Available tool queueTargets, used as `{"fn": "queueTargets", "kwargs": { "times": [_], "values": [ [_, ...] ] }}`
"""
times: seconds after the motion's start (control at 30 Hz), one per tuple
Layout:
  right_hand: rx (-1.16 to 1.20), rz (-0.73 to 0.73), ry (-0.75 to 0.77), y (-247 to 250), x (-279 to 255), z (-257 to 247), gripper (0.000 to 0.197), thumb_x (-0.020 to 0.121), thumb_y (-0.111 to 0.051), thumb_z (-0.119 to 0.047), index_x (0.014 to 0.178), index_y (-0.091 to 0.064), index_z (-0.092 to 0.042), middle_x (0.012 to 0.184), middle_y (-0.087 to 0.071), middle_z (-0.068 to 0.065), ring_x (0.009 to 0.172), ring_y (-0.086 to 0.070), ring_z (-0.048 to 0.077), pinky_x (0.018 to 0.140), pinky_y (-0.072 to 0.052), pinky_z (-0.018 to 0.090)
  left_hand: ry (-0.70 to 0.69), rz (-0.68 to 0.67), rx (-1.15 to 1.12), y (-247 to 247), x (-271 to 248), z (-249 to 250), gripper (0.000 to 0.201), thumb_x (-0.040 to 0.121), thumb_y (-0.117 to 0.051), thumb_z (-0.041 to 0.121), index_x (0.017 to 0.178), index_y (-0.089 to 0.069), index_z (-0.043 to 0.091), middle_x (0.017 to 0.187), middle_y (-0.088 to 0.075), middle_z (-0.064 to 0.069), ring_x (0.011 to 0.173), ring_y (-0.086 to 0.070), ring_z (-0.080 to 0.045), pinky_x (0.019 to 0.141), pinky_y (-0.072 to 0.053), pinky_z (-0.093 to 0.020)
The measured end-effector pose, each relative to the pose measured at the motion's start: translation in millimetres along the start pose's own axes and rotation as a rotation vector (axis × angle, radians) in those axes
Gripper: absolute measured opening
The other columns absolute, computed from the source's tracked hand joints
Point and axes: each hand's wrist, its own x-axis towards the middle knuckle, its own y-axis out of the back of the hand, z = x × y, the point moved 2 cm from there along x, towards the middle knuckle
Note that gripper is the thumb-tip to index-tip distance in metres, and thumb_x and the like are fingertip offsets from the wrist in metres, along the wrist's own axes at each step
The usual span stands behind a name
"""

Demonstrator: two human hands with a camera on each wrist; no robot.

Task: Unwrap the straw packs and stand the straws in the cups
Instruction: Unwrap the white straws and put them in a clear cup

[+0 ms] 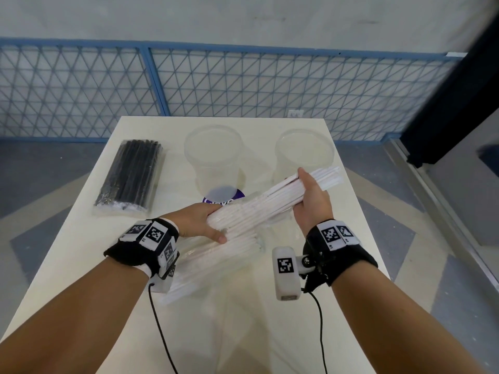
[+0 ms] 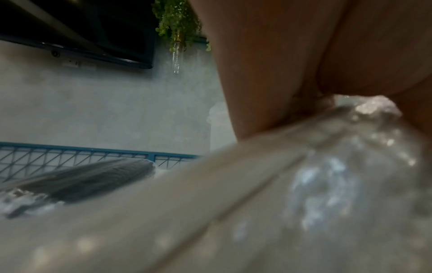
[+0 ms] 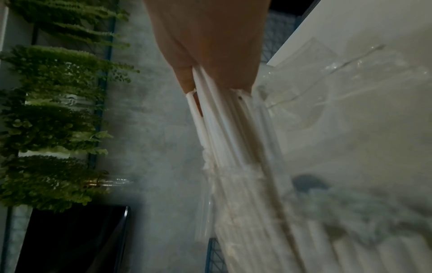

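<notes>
- My right hand [image 1: 313,197] is clamped around a bundle of white straws [image 1: 272,198], thumb on top and the fingers curled under, with the bare tips fanning out past it toward the right cup [image 1: 304,147].
- My left hand [image 1: 201,221] grips the clear wrapper [image 1: 243,211] where it still covers the near-left end of that bundle; the thumb lies on the near side, and the other fingers are hidden behind the wrap.
- More white straws in wrap [image 1: 216,261] lie on the table [image 1: 243,333] just under my left wrist.
- I judge the straws light, stiff as a bunch but easy to kink singly, and smooth enough to slide apart, so I'd hold them mid-length with a full wrap.
- The film looks thin, crinkly and slippery; I'd pinch it at the closed end.
- The left cup [image 1: 213,155] and right cup are clear, open-topped and probably light enough to tip.
- The black straw pack [image 1: 129,176] lies sealed at the far left, well apart from my hands.
- The right table edge is near my right wrist; the near middle offers more room.
</notes>
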Motion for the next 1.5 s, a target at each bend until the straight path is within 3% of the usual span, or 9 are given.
{"fn": "queueTargets", "kwargs": {
  "times": [0.17,0.27,0.5,0.67,0.9,1.07,1.2,1.3,1.5],
  "values": [
    [0.130,-0.303,0.036,-15,-8,10,0.025,0.084,-0.064,-0.007,0.100,-0.046,-0.015,0.079,-0.063,0.005,0.082,-0.063,0.020,0.076,-0.053,0.031,-0.041,0.047,-0.041,1,1,3,0.048,0.068,-0.080,0.017,0.094,-0.050,0.046,0.095,-0.060,0.023,0.090,-0.054,0.008,0.079,-0.038,-0.008],
    [-0.042,-0.250,0.021,-17,-11,18,0.011,0.080,-0.065,0.000,0.075,-0.062,-0.010,0.067,-0.067,0.005,0.080,-0.063,0.024,0.079,-0.051,0.033,-0.053,0.042,-0.029,0,1,5,0.047,0.069,-0.080,0.020,0.094,-0.049,0.046,0.097,-0.058,0.024,0.091,-0.051,0.010,0.078,-0.037,-0.008],
    [0.097,-0.152,0.074,-21,7,-12,0.014,0.080,-0.061,0.005,0.077,-0.053,-0.005,0.066,-0.057,0.009,0.067,-0.061,0.025,0.067,-0.053,0.033,-0.008,0.069,0.009,0,-4,-11,0.040,0.070,-0.079,0.021,0.103,-0.058,0.027,0.090,-0.063,0.009,0.084,-0.058,-0.008,0.072,-0.039,-0.015],
    [-0.074,-0.234,0.030,-25,3,3,0.011,0.081,-0.064,-0.001,0.076,-0.058,-0.008,0.062,-0.064,0.006,0.071,-0.064,0.025,0.077,-0.052,0.036,-0.007,0.109,0.030,-3,-6,-15,0.047,0.073,-0.076,0.028,0.116,-0.059,0.023,0.097,-0.063,0.006,0.087,-0.057,-0.010,0.071,-0.039,-0.015],
    [-0.083,-0.006,0.089,-31,18,-28,0.015,0.081,-0.057,0.004,0.091,-0.048,-0.003,0.055,-0.048,0.008,0.044,-0.050,0.022,0.049,-0.046,0.026,0.004,0.087,0.072,0,-7,-16,0.041,0.074,-0.076,0.025,0.113,-0.062,0.017,0.091,-0.063,0.010,0.081,-0.057,-0.002,0.072,-0.040,-0.013],
    [-0.296,-0.015,0.008,-47,34,-62,0.012,0.083,-0.056,0.002,0.074,-0.050,-0.002,0.059,-0.049,0.010,0.048,-0.049,0.023,0.049,-0.045,0.027,-0.001,0.077,0.068,0,-7,-13,0.039,0.075,-0.076,0.026,0.110,-0.060,0.019,0.106,-0.065,-0.001,0.097,-0.059,-0.017,0.080,-0.040,-0.018],
    [-0.111,0.064,0.010,-52,52,-83,0.013,0.084,-0.053,0.002,0.074,-0.047,-0.004,0.056,-0.046,0.008,0.045,-0.046,0.022,0.049,-0.045,0.026,0.014,0.134,0.038,7,-6,-11,0.041,0.075,-0.075,0.030,0.111,-0.059,0.019,0.106,-0.064,-0.001,0.097,-0.059,-0.017,0.079,-0.044,-0.022],
    [-0.025,0.170,0.078,-47,56,-100,0.013,0.082,-0.052,0.005,0.076,-0.046,-0.006,0.055,-0.048,0.008,0.044,-0.047,0.021,0.049,-0.044,0.027,0.008,0.178,0.001,11,-6,-6,0.044,0.076,-0.074,0.028,0.115,-0.056,0.018,0.098,-0.061,0.004,0.086,-0.057,-0.011,0.071,-0.044,-0.021],
    [0.157,0.374,0.426,-47,52,-139,0.028,0.077,-0.051,0.005,0.105,-0.050,0.001,0.052,-0.052,0.011,0.042,-0.048,0.023,0.047,-0.045,0.027,0.012,0.247,-0.024,9,1,1,0.054,0.075,-0.075,0.026,0.125,-0.054,0.019,0.110,-0.060,0.002,0.100,-0.056,-0.018,0.086,-0.041,-0.026]
  ]
}}
